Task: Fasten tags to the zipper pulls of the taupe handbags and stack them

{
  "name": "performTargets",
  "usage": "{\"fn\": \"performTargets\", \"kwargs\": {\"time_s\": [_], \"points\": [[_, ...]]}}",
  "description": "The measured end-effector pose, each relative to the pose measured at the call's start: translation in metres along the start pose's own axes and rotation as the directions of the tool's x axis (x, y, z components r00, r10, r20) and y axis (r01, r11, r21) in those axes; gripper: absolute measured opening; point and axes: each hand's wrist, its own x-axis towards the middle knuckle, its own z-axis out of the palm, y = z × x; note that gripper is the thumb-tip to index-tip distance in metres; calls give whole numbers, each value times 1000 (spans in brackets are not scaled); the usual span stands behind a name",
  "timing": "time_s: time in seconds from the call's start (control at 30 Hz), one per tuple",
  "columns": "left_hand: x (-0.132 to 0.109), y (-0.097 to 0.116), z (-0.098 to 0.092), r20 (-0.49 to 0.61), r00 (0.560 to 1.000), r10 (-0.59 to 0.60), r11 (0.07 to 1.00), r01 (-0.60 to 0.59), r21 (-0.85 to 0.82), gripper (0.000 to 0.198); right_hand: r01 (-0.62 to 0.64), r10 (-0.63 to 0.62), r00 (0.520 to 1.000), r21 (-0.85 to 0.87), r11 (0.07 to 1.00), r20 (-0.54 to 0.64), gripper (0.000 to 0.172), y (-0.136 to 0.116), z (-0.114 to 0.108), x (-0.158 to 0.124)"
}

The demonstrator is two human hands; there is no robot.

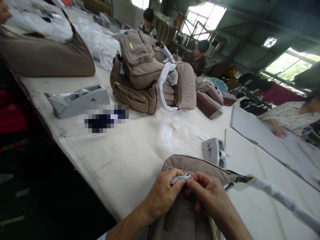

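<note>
A taupe, finely ribbed bag (202,164) lies in front of me at the table's near side. Over it, my left hand (163,190) pinches a narrow white wrapping strip (178,179) between thumb and fingers. My right hand (210,193) meets it fingertip to fingertip, pinching the other end of the strip. Between the hands a small metal part partly shows; the fingers cover most of it. From the bag's right end runs a strap (280,196) wrapped in white material. Just beyond the bag stands a small grey tape dispenser (210,152) with handwriting on it.
A clear plastic bag (176,135) lies past the dispenser. Several taupe bags (140,73) are piled farther back. Another grey tape dispenser (82,100) stands left, near a long taupe bag (50,60). At right, a co-worker's hand (279,131) rests on grey sheets (265,140).
</note>
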Motion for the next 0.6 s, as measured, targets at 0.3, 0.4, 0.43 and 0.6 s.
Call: {"fn": "performTargets", "kwargs": {"time_s": [0.3, 0.4, 0.43, 0.6], "points": [[-3, -4, 4, -29, 996, -86, 992, 83, -98, 16, 71, -73, 997, -38, 997, -29, 30, 10, 5, 2], [-2, -4, 5, -31, 994, -105, 983, 99, -156, 15, 112, -116, 992, -72, 991, -54, 33, 16, 6, 0], [-1, -4, 5, -30, 993, -114, 979, 107, -176, 15, 125, -130, 989, -77, 989, -68, 33, 17, 7, -1], [3, 5, 7, -47, 974, -220, 954, 205, -219, 13, 198, -226, 960, -167, 966, -164, 32, 18, 11, -8]]}}
